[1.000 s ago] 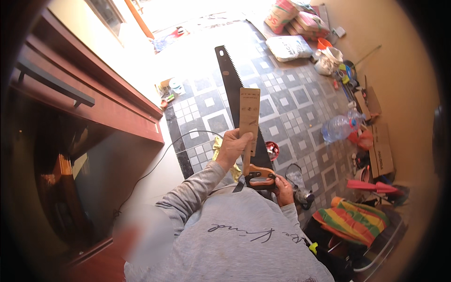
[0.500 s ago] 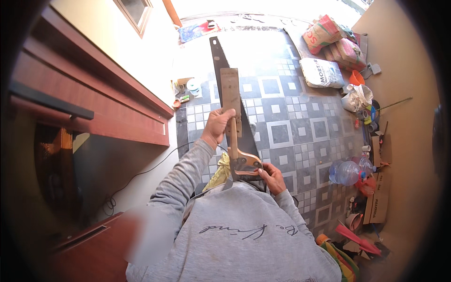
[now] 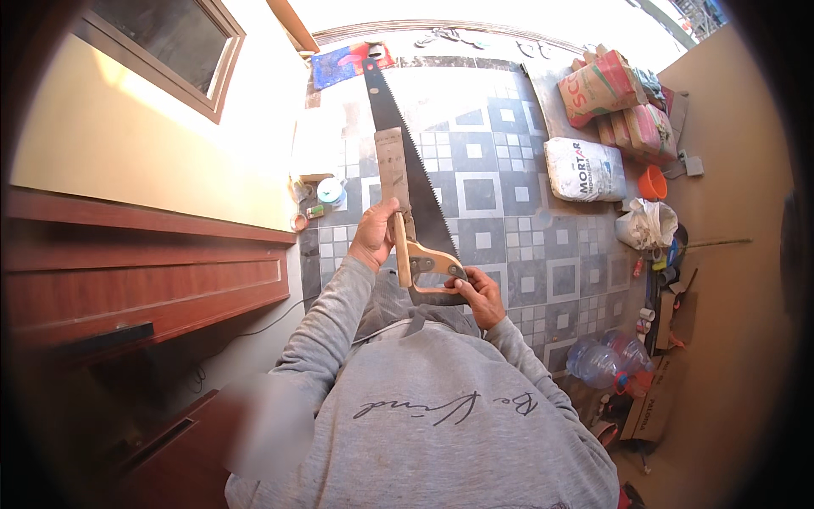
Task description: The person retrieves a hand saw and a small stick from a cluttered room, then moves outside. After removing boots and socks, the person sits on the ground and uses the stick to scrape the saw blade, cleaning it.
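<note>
A hand saw (image 3: 420,182) is held out in front of my body, its dark blade pointing away and its toothed edge facing right. My right hand (image 3: 481,299) pinches the right edge of its wooden handle (image 3: 439,260). A flat brown piece (image 3: 391,161) with a light wooden strip (image 3: 402,259) at its near end lies along the left side of the saw. My left hand (image 3: 371,237) is closed round this piece, thumb on top. Whether the left fingers also touch the blade is hidden.
Red-brown door panels (image 3: 170,280) stand at the left. A white mortar sack (image 3: 585,170), stacked paper sacks (image 3: 600,89), an orange bucket (image 3: 652,181) and large plastic bottles (image 3: 598,363) line the right wall. A white tub (image 3: 332,193) stands on the patterned tile floor (image 3: 483,237).
The view has shifted, showing more of the window at upper left. Both hands, the saw and the brown piece sit slightly further left and nearer my body's upper edge; both grips continue.
</note>
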### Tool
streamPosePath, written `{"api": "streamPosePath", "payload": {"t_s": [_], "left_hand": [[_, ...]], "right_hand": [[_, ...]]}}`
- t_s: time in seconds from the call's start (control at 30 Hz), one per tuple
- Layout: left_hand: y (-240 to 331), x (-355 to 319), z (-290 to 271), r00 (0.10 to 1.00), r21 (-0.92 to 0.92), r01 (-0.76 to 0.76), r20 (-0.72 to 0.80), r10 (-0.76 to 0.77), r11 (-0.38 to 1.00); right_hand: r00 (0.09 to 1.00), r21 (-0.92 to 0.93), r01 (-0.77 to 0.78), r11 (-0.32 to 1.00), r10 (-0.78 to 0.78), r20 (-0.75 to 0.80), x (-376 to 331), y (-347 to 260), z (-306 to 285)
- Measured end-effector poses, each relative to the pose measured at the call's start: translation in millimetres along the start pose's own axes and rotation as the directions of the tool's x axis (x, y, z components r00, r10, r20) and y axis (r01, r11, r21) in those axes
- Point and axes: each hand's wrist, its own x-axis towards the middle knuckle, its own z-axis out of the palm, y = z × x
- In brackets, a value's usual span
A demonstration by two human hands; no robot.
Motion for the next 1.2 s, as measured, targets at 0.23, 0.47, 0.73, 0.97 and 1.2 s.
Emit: {"api": "streamPosePath", "payload": {"t_s": [0.23,0.47,0.73,0.97,1.2], "left_hand": [[20.0,75.9,16.0,0.985,0.095,-0.015,-0.17,0.031,0.995],[50.7,202.6,56.9,0.959,0.128,-0.085,-0.258,0.116,0.988],[131.7,339.1,133.9,0.95,0.134,-0.177,-0.235,0.205,0.975],[171.6,439.8,190.8,0.93,0.143,-0.143,-0.318,0.182,0.979],[187.2,585.6,255.3,0.953,0.219,-0.103,-0.258,0.159,0.97]], "right_hand": [[0.995,-0.145,-0.055,0.988,0.042,-0.088,82.0,-38.1,-20.4],[0.86,-0.63,0.244,0.738,-0.464,-0.21,208.2,-110.9,-42.6],[0.892,-0.797,0.28,0.535,-0.452,0.01,369.0,-242.5,-14.9],[0.864,-0.868,0.225,0.444,-0.502,-0.033,472.9,-304.6,-50.0],[0.817,-0.818,0.266,0.51,-0.57,-0.09,610.1,-347.8,-150.0]]}}
